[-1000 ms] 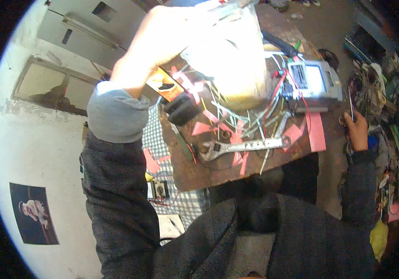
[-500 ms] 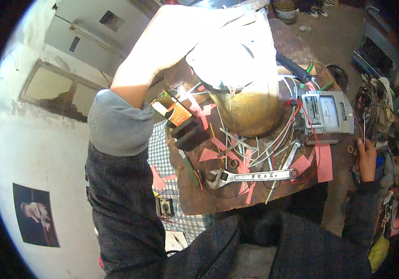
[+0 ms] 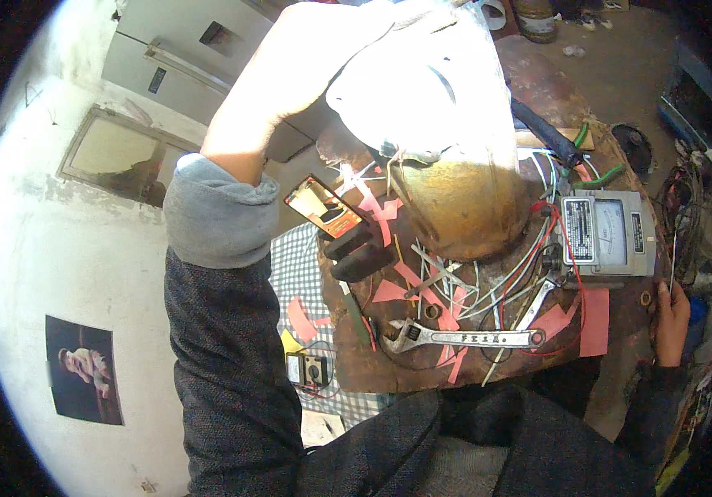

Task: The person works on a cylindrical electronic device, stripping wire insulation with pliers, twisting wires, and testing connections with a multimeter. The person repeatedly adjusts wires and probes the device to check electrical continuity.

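Observation:
My left hand [image 3: 335, 50] reaches across the upper middle onto the far top of a large rounded metal housing [image 3: 468, 207], brassy brown below and washed out above. Glare hides its fingers. At the far right, off the board's edge, my right hand [image 3: 671, 325] is closed round a thin, shiny rod [image 3: 673, 261] pointing away from me; its exact kind is unclear. Left of that hand stands a grey analog meter [image 3: 613, 236] with red and black leads. An adjustable wrench [image 3: 468, 337] lies across the near side of the brown worktop [image 3: 389, 377].
Pink paper strips [image 3: 594, 323] and white wires [image 3: 497, 294] are strewn about. An orange-faced multimeter [image 3: 323, 207] leans at the left. A smaller meter [image 3: 314, 371] sits on checked cloth [image 3: 290, 273]. Beyond the housing lies a dark handle [image 3: 547, 132]. Tangled cables [image 3: 687, 199] fill the right side.
The whole view has shifted, so the worktop appears farther right and slightly lower. My left hand stays at the housing; my right hand still holds the thin rod.

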`<state>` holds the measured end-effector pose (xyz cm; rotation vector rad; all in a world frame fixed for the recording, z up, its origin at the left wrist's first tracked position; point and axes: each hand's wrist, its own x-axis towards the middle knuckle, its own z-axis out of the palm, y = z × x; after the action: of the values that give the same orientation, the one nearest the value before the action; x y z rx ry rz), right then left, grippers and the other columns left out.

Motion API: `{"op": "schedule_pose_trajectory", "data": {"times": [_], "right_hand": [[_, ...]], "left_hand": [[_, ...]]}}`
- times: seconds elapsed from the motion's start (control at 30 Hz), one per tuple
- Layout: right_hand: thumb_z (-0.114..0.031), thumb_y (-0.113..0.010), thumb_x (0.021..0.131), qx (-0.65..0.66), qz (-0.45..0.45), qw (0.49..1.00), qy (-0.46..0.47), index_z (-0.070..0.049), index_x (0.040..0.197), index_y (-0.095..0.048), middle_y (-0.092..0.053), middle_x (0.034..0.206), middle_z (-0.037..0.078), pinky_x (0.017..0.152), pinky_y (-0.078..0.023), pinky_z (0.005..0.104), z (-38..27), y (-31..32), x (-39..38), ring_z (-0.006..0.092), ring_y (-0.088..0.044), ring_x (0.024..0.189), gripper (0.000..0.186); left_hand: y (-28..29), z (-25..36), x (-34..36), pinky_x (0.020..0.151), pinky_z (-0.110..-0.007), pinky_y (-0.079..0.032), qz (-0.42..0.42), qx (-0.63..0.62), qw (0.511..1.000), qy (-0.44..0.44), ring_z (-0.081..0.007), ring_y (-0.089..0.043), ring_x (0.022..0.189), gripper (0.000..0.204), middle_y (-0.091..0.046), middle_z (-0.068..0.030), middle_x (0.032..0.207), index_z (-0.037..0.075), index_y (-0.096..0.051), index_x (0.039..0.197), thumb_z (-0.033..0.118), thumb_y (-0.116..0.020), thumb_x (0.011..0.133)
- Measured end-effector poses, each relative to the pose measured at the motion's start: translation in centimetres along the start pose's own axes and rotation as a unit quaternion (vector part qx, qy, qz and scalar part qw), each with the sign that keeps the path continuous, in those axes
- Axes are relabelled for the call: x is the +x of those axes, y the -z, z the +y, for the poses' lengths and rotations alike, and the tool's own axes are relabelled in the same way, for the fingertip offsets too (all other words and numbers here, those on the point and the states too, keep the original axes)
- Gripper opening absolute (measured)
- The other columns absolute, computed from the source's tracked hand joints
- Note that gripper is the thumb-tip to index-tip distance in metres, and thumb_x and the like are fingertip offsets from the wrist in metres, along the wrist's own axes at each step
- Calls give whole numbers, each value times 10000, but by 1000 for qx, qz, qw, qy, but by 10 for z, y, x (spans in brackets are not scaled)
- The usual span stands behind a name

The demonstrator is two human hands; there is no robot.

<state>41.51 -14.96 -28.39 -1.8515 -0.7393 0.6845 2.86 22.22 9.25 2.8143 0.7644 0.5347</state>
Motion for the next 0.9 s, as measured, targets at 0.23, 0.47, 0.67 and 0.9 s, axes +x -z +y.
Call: {"op": "schedule_pose_trajectory", "data": {"times": [0.23, 0.47, 0.67, 0.9], "right_hand": [[-320, -598, 1090, 0, 0, 1000, 2, -3, 1142, -685, -584, 805, -21, 590, -381, 269, 2, 3, -1, 68, -491, 670, 333], [-311, -599, 1094, 19, 2, 1000, 23, 6, 1209, -670, -585, 816, -23, 605, -399, 268, 16, 1, 6, 68, -505, 674, 345], [-330, -559, 1110, 53, 70, 995, 45, -61, 1355, -627, -581, 788, -21, 466, -326, 223, -18, 2, -20, 38, -449, 545, 371], [-191, -659, 1006, -84, -81, 972, 205, -16, 1266, -693, -730, 1020, 129, 804, -536, 344, -122, -17, -122, 219, -696, 903, 315]], "left_hand": [[-8, 17, 12, 801, -300, -552, -6, -62, 998, -30, -137, -696, 861, 281, -774, -154, 954, -5, -751, 1203, 181, -622, 1037], [-9, 23, 3, 766, -307, -573, -40, -20, 996, -71, -187, -733, 786, 241, -784, -112, 882, 4, -775, 1140, 157, -660, 994], [-30, 23, -23, 782, -332, -576, -3, -9, 997, -79, -228, -738, 826, 239, -774, -129, 923, 20, -761, 1140, 190, -653, 1011], [-47, 39, -65, 769, -404, -571, 50, 62, 994, -78, -306, -740, 824, 400, -761, -155, 924, 120, -758, 1249, 424, -589, 1050]]}}
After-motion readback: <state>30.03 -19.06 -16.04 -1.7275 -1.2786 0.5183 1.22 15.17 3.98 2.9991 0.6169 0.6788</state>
